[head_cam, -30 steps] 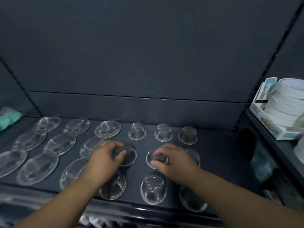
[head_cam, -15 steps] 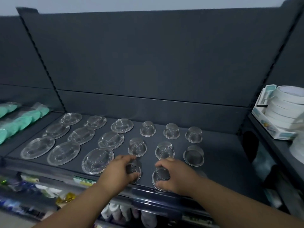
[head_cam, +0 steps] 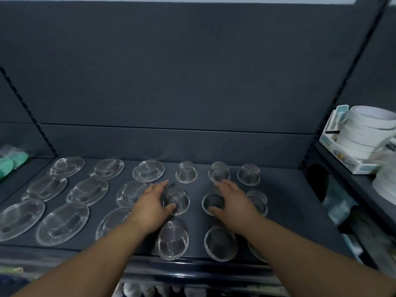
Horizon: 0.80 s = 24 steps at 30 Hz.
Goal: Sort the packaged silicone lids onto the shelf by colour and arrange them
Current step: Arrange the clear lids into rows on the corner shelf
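Several clear silicone lids lie in rows on the dark shelf [head_cam: 289, 211]: large flat ones [head_cam: 62, 224] on the left, small dome-shaped ones [head_cam: 186, 174] on the right. My left hand [head_cam: 153, 202] lies beside a small lid [head_cam: 179, 200] in the middle row, fingers stretched out and thumb touching its near rim. Over the neighbouring small lid [head_cam: 213, 203] my right hand [head_cam: 233, 200] rests the same way, thumb at the front rim. Two more small lids [head_cam: 172, 243] [head_cam: 220, 243] sit in the front row under my wrists.
Green packaged lids [head_cam: 12, 161] lie on the adjoining shelf at the far left. A box of white tape rolls [head_cam: 364, 133] stands on the shelf to the right. The shelf's front lip [head_cam: 192, 269] runs below my forearms, with goods on lower shelves.
Both hands have moved from the front-row small lids back to the middle-row pair, and their fingers have straightened. The view has tilted down slightly.
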Tool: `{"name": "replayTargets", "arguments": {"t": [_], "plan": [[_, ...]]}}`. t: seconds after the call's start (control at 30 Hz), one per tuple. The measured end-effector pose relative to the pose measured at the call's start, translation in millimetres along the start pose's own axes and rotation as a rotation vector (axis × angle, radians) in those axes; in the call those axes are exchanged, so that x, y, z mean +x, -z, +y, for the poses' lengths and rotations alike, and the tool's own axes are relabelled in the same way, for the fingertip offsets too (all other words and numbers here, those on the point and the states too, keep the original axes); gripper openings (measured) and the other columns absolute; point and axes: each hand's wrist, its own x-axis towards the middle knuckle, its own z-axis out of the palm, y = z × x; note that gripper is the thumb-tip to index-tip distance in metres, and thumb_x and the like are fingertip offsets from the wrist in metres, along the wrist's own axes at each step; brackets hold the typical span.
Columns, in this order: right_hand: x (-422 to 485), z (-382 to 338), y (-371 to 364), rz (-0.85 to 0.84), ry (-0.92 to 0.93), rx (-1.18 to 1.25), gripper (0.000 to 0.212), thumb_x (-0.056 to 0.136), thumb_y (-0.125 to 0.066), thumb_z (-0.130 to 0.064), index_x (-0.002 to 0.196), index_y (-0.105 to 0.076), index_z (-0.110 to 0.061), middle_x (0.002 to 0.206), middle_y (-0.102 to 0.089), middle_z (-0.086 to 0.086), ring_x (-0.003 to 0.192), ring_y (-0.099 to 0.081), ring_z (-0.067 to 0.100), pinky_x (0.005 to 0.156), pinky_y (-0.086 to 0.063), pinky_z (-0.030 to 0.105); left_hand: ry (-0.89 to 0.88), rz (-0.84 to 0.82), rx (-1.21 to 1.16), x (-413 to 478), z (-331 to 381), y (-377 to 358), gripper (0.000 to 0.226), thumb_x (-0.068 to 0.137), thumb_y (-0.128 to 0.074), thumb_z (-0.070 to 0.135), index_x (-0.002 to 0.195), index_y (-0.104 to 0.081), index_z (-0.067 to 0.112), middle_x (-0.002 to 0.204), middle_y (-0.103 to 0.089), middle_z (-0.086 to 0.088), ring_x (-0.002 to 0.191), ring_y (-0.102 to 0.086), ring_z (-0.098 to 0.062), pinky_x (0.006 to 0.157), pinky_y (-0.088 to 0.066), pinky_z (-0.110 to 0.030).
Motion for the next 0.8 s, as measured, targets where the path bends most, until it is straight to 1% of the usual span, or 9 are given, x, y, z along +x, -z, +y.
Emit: {"name": "replayTargets", "arguments": {"t": [0.07,0.2,0.3,0.43,0.53,0.63,0.7,0.77,0.8], "plan": [[8,-2,-3,-0.023,-0.032,-0.011,0.068,0.085,-0.064,-0.031,0.144,-0.032,-0.028,0.153,-0.024,-0.002,0.136,-0.033,0.022,0.111,-0.032,0.034,-0.022,-0.05,0.011,10,-2,-3,0.074,0.083,-0.07,0.031,0.146,-0.033,0.028,0.149,-0.037,-0.003,0.137,-0.035,-0.018,0.11,-0.025,-0.023],[17,-1,-6,-0.035,-0.054,-0.026,0.057,0.086,-0.061,-0.026,0.139,-0.04,-0.029,0.146,-0.038,-0.004,0.129,-0.042,0.019,0.105,-0.039,0.036,-0.083,-0.076,0.028,22,-2,-13,0.066,0.083,-0.07,0.03,0.142,-0.04,0.029,0.139,-0.047,-0.003,0.131,-0.04,-0.018,0.105,-0.027,-0.019],[19,2,-5,-0.033,-0.056,-0.039,0.054,0.086,-0.061,-0.027,0.137,-0.042,-0.029,0.144,-0.039,-0.007,0.126,-0.045,0.017,0.103,-0.042,0.037,-0.102,-0.063,0.042,27,-1,-17,0.064,0.083,-0.07,0.031,0.141,-0.042,0.027,0.136,-0.048,-0.003,0.128,-0.043,-0.018,0.103,-0.029,-0.019],[19,2,-4,-0.03,-0.037,-0.054,0.054,0.088,-0.061,-0.026,0.138,-0.041,-0.028,0.145,-0.038,-0.007,0.127,-0.044,0.017,0.104,-0.04,0.034,-0.1,-0.071,0.041,30,1,-19,0.065,0.082,-0.07,0.033,0.141,-0.041,0.027,0.136,-0.048,-0.004,0.126,-0.045,-0.02,0.104,-0.031,-0.022],[18,4,-2,-0.031,-0.02,-0.052,0.059,0.087,-0.062,-0.028,0.141,-0.037,-0.029,0.148,-0.035,-0.007,0.131,-0.041,0.016,0.107,-0.037,0.032,-0.086,-0.075,0.026,30,3,-18,0.068,0.082,-0.07,0.033,0.142,-0.039,0.026,0.137,-0.047,-0.005,0.126,-0.045,-0.021,0.104,-0.031,-0.024],[12,8,7,0.052,-0.014,0.055,0.063,0.085,-0.066,-0.03,0.141,-0.038,-0.029,0.147,-0.037,-0.007,0.132,-0.041,0.013,0.106,-0.033,0.024,-0.078,-0.021,-0.002,23,9,-15,0.073,0.082,-0.071,0.035,0.145,-0.036,0.023,0.141,-0.041,-0.003,0.13,-0.041,-0.019,0.106,-0.028,-0.022],[3,15,17,0.146,-0.017,0.108,0.054,0.085,-0.067,-0.031,0.135,-0.046,-0.029,0.136,-0.047,-0.01,0.119,-0.05,0.009,0.097,-0.036,0.019,-0.133,0.054,-0.018,12,19,-14,0.064,0.083,-0.07,0.035,0.139,-0.044,0.021,0.138,-0.044,0.0,0.126,-0.044,-0.016,0.1,-0.027,-0.015],[-9,25,28,0.204,-0.023,0.116,0.04,0.083,-0.069,-0.034,0.122,-0.058,-0.028,0.119,-0.057,-0.009,0.098,-0.056,0.006,0.091,-0.044,0.021,-0.237,0.098,-0.056,-5,33,-17,0.047,0.083,-0.07,0.035,0.127,-0.057,0.023,0.126,-0.051,0.004,0.115,-0.049,-0.01,0.092,-0.027,-0.008],[-16,31,32,0.21,-0.029,0.13,0.034,0.082,-0.07,-0.036,0.114,-0.062,-0.028,0.109,-0.061,-0.01,0.089,-0.058,0.005,0.088,-0.048,0.024,-0.283,0.084,-0.082,-16,41,-19,0.041,0.082,-0.07,0.036,0.12,-0.061,0.024,0.119,-0.054,0.007,0.11,-0.051,-0.007,0.091,-0.028,-0.007]]}}
